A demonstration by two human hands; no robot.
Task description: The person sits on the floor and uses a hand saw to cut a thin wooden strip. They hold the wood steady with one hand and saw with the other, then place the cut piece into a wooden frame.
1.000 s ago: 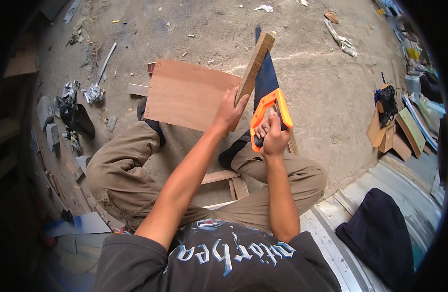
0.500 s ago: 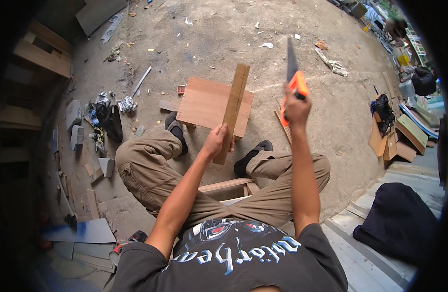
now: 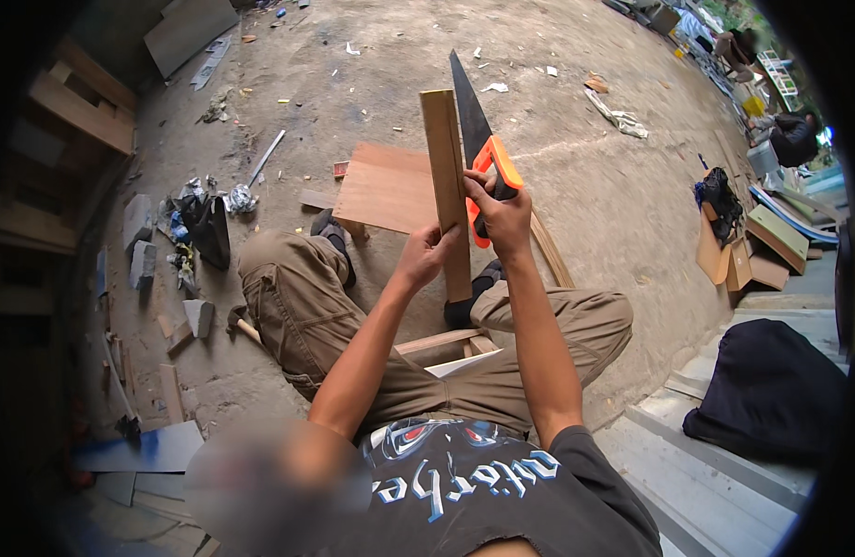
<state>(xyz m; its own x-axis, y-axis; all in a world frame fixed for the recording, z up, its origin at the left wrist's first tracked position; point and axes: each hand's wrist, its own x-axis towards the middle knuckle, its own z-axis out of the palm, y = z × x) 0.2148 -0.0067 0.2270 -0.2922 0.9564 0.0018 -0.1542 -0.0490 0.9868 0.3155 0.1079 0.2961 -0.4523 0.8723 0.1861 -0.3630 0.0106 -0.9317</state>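
Observation:
My left hand grips the lower part of a narrow wooden board, thumb on its face. The board is raised nearly upright above my legs. In my right hand is a handsaw with an orange and black handle, its dark blade pointing up and away just right of the board. Fingers of that hand also reach the board's right edge. Behind the board stands a low wooden stool with a flat reddish top, partly hidden by it.
A hammer lies by my left knee. Long wood strips lie right of my hands. Grey blocks and a black bag are at left, a dark cloth bundle at right. A person is far right.
My right hand has brought the saw left, up beside the board. The board has turned more upright and shifted slightly right with my left hand. The hammer has come into sight.

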